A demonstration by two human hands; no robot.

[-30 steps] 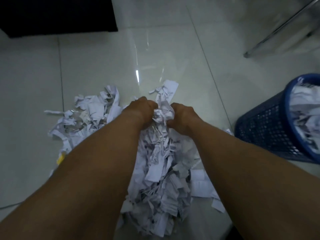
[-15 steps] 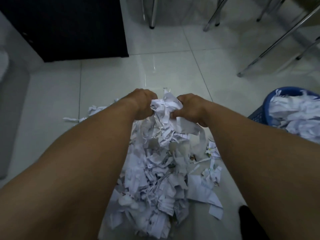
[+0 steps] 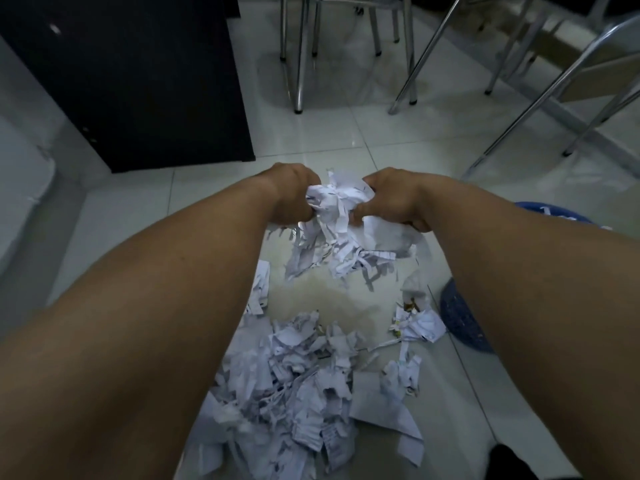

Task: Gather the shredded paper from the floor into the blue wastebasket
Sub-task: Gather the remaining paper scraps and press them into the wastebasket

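My left hand (image 3: 292, 194) and my right hand (image 3: 391, 197) grip one bundle of shredded paper (image 3: 337, 230) between them, lifted off the floor, with strips hanging down from it. Below it a large pile of shredded paper (image 3: 294, 393) lies on the white tiles, and smaller scraps (image 3: 417, 323) lie to its right. The blue wastebasket (image 3: 460, 317) stands at the right, mostly hidden behind my right forearm; part of its rim (image 3: 540, 211) shows above the arm.
A black cabinet (image 3: 138, 81) stands at the back left. Metal chair and table legs (image 3: 299, 57) crowd the back and the right. A bare patch of floor (image 3: 322, 296) lies between the lifted bundle and the pile.
Both hands have risen with the bundle, which now hangs free of the pile. The view has tilted up, showing more of the chair legs, and my right arm now covers most of the wastebasket.
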